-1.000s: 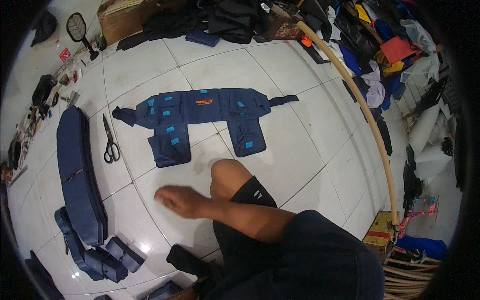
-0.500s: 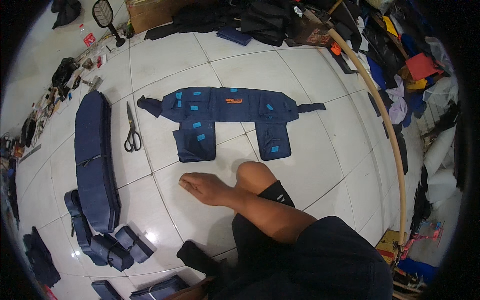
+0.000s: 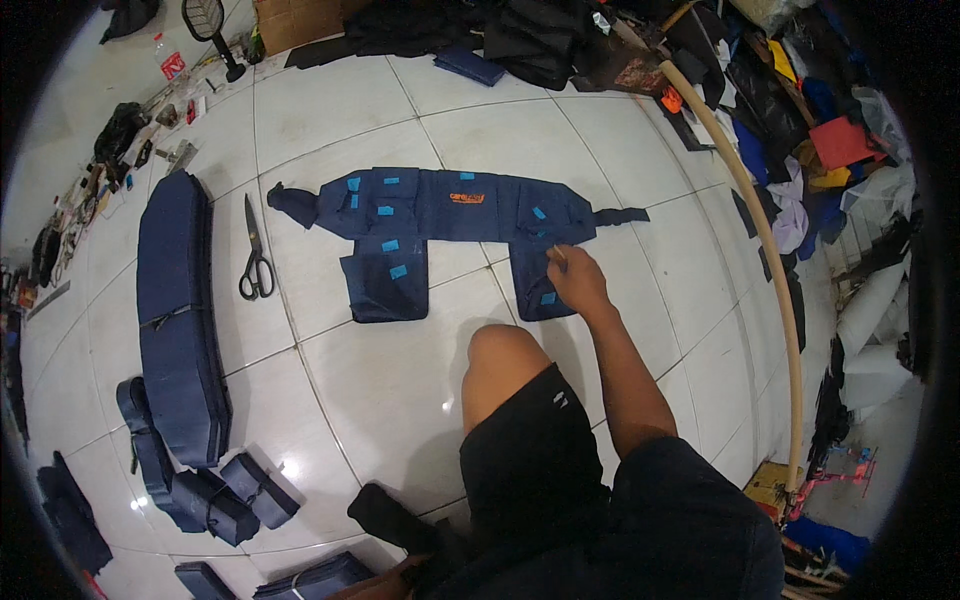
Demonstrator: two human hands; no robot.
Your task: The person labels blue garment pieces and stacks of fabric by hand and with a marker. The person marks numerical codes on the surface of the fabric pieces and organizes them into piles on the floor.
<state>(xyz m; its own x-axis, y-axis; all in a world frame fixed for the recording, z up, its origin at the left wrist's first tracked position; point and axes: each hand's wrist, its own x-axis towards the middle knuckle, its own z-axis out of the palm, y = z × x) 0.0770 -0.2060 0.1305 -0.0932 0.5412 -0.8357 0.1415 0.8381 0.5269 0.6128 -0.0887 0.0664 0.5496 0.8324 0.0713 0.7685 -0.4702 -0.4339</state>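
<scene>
- A navy fabric belt (image 3: pixel 455 222) with pockets lies flat on the white tiled floor (image 3: pixel 400 400), ahead of the person and beyond the bare knee (image 3: pixel 500 350).
- Its long axis runs left to right, nearly level across the view.
- A narrow right strap (image 3: pixel 622 215) points straight out to the right; a bunched left strap (image 3: pixel 293 206) points out to the left and slightly away from the person.
- 2 flaps, the left flap (image 3: pixel 375 295) and the right flap (image 3: pixel 530 270), extend from the belt's near edge toward the person.
- Small blue tags dot the pockets, and an orange print (image 3: pixel 467 198) sits near the middle of the band.
- The right hand (image 3: pixel 580 283) is over the outer edge of the right flap, its fingers curled in and aimed away from the person; whether they pinch the cloth or only rest near it cannot be told.
- The left hand is out of view.
- Black-handled scissors (image 3: pixel 254 232) lie left of the belt, apart from it, with blades pointing away from the person and handles toward them.
- Left of the scissors, a tall stack of navy fabric panels (image 3: pixel 175 270) is tied around with a dark cord (image 3: pixel 165 318), its long axis running away from the person.
- 2 smaller navy bundles (image 3: pixel 260 490) lie at its near end.
</scene>
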